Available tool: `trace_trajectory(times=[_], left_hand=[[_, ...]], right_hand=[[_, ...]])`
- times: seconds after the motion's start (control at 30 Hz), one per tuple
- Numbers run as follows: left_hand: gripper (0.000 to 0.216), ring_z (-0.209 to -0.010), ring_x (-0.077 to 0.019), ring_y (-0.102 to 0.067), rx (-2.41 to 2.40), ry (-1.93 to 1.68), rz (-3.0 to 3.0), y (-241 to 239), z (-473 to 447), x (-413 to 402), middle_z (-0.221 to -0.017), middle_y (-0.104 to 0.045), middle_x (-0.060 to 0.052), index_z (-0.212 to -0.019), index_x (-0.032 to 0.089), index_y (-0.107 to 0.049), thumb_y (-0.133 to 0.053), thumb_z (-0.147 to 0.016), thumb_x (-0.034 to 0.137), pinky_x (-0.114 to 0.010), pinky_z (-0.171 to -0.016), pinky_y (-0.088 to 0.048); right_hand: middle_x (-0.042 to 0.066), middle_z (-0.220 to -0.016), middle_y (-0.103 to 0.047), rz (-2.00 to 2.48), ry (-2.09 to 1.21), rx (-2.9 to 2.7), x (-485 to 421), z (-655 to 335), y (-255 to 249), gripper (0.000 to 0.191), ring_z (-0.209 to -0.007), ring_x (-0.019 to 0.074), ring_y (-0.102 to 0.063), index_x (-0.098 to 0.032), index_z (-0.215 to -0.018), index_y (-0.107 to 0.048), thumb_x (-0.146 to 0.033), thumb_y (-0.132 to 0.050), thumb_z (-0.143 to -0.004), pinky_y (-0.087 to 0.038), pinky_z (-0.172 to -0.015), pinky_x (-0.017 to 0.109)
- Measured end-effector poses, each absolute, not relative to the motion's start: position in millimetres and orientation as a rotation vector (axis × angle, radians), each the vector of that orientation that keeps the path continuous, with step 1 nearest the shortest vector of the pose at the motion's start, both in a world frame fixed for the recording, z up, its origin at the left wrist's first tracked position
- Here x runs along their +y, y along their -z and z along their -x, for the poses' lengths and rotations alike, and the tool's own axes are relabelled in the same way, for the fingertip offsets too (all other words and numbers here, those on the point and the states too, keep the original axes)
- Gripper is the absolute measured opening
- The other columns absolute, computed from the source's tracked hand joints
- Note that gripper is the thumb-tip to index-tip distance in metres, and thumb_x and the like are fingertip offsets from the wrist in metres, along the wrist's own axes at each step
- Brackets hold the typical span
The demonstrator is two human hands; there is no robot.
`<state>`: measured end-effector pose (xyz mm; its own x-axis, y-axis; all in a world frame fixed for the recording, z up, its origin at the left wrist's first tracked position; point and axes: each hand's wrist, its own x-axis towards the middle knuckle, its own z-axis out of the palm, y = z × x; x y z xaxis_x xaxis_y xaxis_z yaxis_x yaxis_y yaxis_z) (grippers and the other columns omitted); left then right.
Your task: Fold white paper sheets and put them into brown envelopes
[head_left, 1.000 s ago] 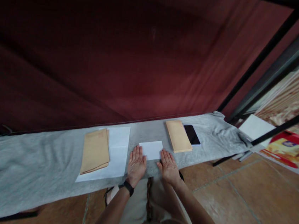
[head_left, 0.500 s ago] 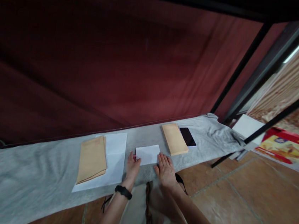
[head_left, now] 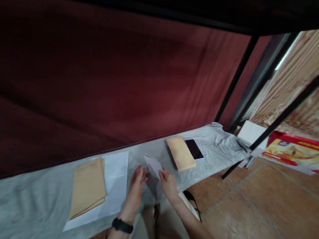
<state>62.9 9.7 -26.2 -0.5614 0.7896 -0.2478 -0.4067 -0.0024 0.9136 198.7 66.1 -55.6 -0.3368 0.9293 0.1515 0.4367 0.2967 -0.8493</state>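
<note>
As left grip [head_left: 136, 183] hovers open, right grip [head_left: 167, 183] pinches white paper [head_left: 153, 164].

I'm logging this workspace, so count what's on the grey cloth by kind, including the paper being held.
Brown envelope stacks: 2 (left, right)
White papers: 2 (large sheet under the left stack, small paper held by the right hand)
Phones: 1
Total: 5
</note>
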Motion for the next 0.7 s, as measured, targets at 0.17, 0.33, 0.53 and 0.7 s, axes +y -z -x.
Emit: trace_trajectory(times=[0.17,0.33,0.53,0.7], left_hand=[[0.060,-0.103,-0.0235,-0.067,1.361,-1.706,-0.561,23.4,-46.9,1.2,-0.121,-0.070,-0.009,-0.125,0.022,-0.062,-0.078,-0.073,0.049,-0.033,-0.086,-0.052],[0.044,-0.074,-0.0210,-0.067,1.648,-1.434,-0.830,36.0,-30.8,-3.4,-0.083,-0.073,-0.005,-0.092,0.016,-0.071,-0.079,-0.067,0.051,-0.030,-0.066,-0.051],[0.020,-0.047,-0.0147,-0.058,1.808,-1.366,-0.600,62.0,-42.0,1.3,-0.062,-0.063,0.002,-0.082,0.017,-0.065,-0.064,-0.082,0.038,-0.025,-0.047,-0.042],[0.011,-0.058,-0.0144,-0.068,1.783,-1.405,-0.445,73.0,-62.4,9.5,-0.083,-0.069,-0.003,-0.099,0.018,-0.058,-0.052,-0.090,0.022,-0.027,-0.057,-0.055]], right_hand=[[-0.001,-0.071,-0.068,1.092,-1.411,-1.899,79.3,-209.0,51.1,0.029,-0.062,0.0136,-0.060,-0.019,-0.089,-0.069,-0.042,-0.054,-0.096,-0.042,-0.053,0.021],[-0.001,-0.070,-0.068,1.085,-1.281,-2.171,98.3,-219.3,40.0,0.021,-0.062,0.0145,-0.062,-0.018,-0.083,-0.070,-0.033,-0.058,-0.092,-0.041,-0.053,0.021],[0.010,-0.115,-0.072,1.215,-0.463,-2.223,113.7,-210.5,35.5,0.030,-0.107,0.0241,-0.066,-0.019,-0.118,-0.069,-0.018,-0.048,-0.096,-0.050,-0.096,0.036],[0.010,-0.135,-0.064,1.057,-0.553,-2.195,89.4,-184.1,64.5,0.040,-0.126,0.0191,-0.058,-0.017,-0.136,-0.059,-0.021,-0.041,-0.101,-0.045,-0.108,0.034]])
